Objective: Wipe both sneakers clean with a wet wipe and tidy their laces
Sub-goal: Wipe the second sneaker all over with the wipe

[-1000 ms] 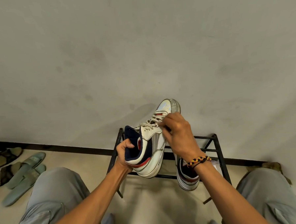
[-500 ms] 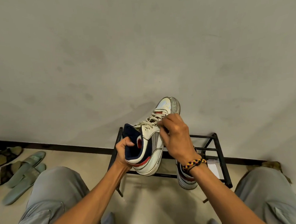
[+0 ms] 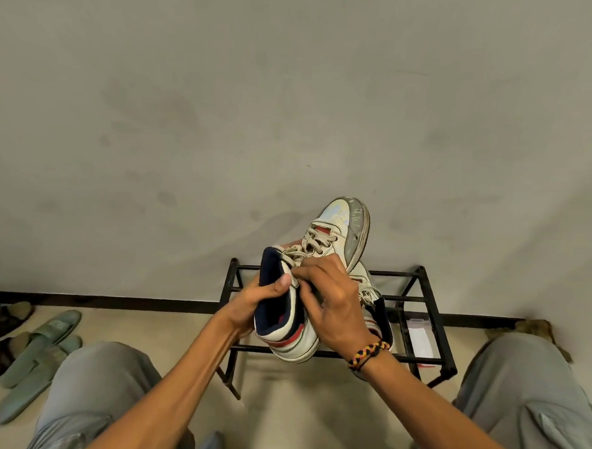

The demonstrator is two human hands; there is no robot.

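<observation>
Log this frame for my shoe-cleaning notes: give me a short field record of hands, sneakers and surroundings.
held sneaker: white with red and navy trim, lifted toe-up above the rack
left hand: grips the sneaker's heel collar, thumb on the tongue edge
right hand: pinches the laces near the top eyelets
second sneaker: on the black metal rack, mostly hidden behind the right hand
wet wipe: none visible
floor at left: green slippers
</observation>
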